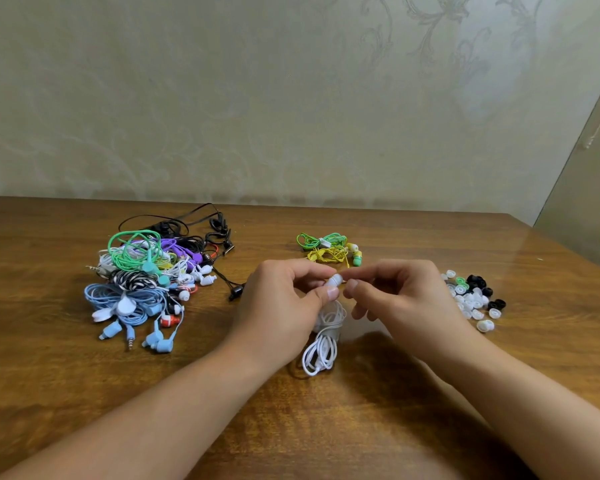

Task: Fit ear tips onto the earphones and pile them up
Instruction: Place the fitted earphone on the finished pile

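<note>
The left hand [284, 299] pinches a white earbud [334, 280]; the right hand [400, 296] pinches at its tip, perhaps an ear tip, above the wooden table [361, 427].

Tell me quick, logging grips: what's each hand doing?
Left hand: pinches the white earbud.
Right hand: fingertips pinched at the earbud's tip; what they hold is hidden.

Glossy wood table [395, 410]; smooth plastic white earbud [334, 280].

Two hands [284, 299] [402, 296], three earphone heaps [146, 278] [328, 249] [324, 341], one ear-tip pile [473, 297]
</note>
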